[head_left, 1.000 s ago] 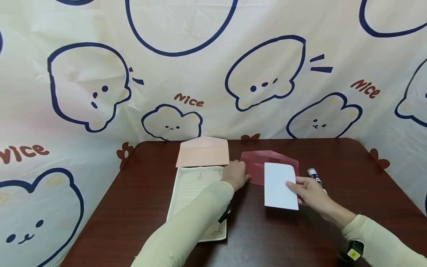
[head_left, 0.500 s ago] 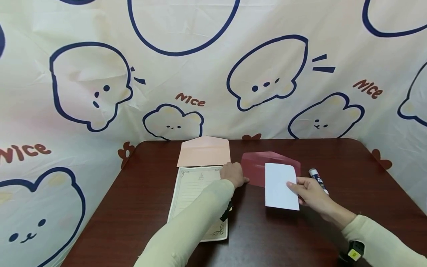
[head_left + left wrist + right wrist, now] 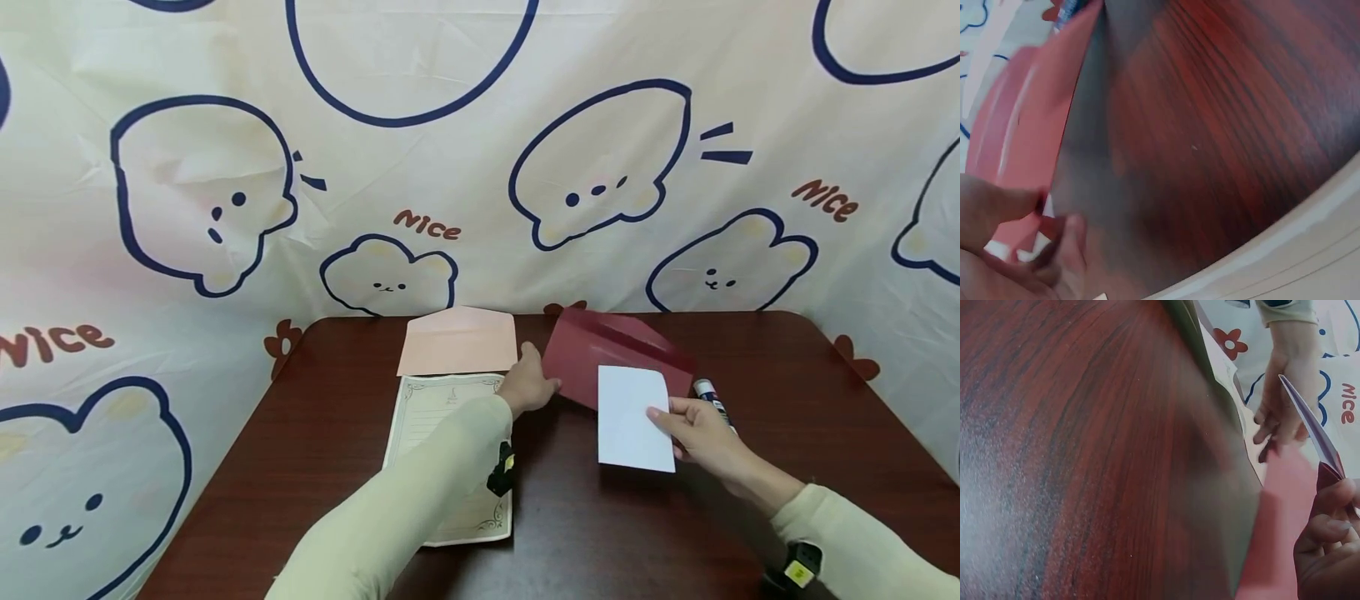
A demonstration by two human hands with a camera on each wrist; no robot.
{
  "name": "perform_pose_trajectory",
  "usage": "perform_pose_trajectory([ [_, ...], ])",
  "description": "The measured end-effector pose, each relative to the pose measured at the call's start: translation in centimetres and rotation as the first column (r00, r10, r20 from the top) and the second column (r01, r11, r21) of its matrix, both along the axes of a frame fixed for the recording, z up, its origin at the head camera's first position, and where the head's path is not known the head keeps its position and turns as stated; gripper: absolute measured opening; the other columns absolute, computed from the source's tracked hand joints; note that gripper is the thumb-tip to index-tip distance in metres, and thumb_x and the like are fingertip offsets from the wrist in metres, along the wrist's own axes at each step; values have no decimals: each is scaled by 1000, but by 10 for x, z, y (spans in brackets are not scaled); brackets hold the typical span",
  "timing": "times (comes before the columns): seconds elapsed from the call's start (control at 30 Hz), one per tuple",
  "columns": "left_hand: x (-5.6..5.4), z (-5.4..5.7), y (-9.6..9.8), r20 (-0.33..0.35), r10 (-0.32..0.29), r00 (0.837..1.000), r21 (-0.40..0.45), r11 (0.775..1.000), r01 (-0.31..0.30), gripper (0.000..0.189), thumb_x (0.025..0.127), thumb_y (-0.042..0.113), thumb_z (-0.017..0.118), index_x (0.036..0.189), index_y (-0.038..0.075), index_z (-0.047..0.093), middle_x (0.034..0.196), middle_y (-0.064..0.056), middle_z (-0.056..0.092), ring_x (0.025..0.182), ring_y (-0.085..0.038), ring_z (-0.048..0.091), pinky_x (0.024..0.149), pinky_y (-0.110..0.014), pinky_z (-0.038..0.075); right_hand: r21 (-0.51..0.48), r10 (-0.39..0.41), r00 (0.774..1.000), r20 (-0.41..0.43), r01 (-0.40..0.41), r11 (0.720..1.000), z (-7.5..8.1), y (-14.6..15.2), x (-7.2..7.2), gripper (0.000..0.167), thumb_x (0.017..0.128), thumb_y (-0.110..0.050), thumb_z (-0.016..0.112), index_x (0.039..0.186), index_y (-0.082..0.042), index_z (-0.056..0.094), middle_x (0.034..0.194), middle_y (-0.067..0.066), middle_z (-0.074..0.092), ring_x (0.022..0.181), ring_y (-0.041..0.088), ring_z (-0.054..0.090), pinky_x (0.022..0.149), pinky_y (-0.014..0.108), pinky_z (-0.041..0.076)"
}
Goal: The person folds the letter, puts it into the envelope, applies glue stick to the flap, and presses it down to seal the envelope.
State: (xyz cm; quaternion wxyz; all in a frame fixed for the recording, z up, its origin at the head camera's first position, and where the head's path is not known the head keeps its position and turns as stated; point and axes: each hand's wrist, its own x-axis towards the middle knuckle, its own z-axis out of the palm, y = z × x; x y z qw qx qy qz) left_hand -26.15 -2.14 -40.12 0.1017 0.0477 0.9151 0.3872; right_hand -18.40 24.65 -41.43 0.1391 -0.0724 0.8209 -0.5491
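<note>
In the head view, my left hand (image 3: pixel 528 385) pinches the near left corner of a dark red envelope (image 3: pixel 577 358) between thumb and fingers. The left wrist view has the envelope (image 3: pixel 1035 119) tilted above the tabletop, its body bent a little. My right hand (image 3: pixel 701 433) grips a white folded sheet of paper (image 3: pixel 633 421) by its right edge, thumb on the face towards me. This sheet hangs upright in front of the envelope and hides part of it. From the right wrist, the paper (image 3: pixel 1313 428) appears nearly edge-on.
A pale pink envelope (image 3: pixel 457 346) lies at the back of the dark wooden table (image 3: pixel 585 533). Below it is lined letter paper (image 3: pixel 427 408) with an ornate border, partly under my left forearm. A glue stick (image 3: pixel 708 396) lies behind my right hand. A printed cloth (image 3: pixel 480 167) hangs behind.
The red envelope has come up off the table and tilted, its far edge higher, with my left hand at its corner. My right hand and the white paper have hardly moved.
</note>
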Motion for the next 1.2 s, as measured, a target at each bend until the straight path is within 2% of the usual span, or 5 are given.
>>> perform_pose_trajectory([
  [0.1,0,4,0,13,23,1000,212,977,-26,36,100,9,60,125,4,34,102,-20,63,82,-32,72,72,-35,57,1,2,1000,8,-2,1000,1,-1,1,54,105,-37,54,135,8,53,87,3,75,62,10,58,62,27,53],
  [0.27,4,6,-2,44,97,994,452,886,-107,25,102,2,55,117,8,36,98,-19,63,82,-40,74,70,-37,63,-3,1,1000,10,-1,1000,3,-4,3,55,104,-36,55,136,9,52,91,4,75,63,10,58,61,27,52],
  [0.73,20,21,-5,101,211,972,622,749,-227,33,96,-2,59,129,-1,58,113,-17,67,88,-15,65,86,-35,60,-17,3,1000,-17,-4,1000,12,-7,5,55,104,-35,55,137,8,51,97,7,76,66,11,60,62,29,53],
  [1.0,29,19,-9,-66,159,985,512,853,-103,19,109,16,44,116,3,56,88,-16,69,51,-14,58,55,-27,55,-10,10,999,-38,-10,1000,15,-9,7,55,105,-35,54,137,9,51,95,5,75,65,10,60,61,29,53],
  [1.2,40,19,-8,-121,101,987,424,905,-40,19,110,19,33,123,11,44,95,-12,59,58,-19,62,56,-33,56,-18,20,999,-44,-21,1000,18,-13,7,54,105,-34,55,136,9,52,97,6,75,68,11,62,62,29,54],
])
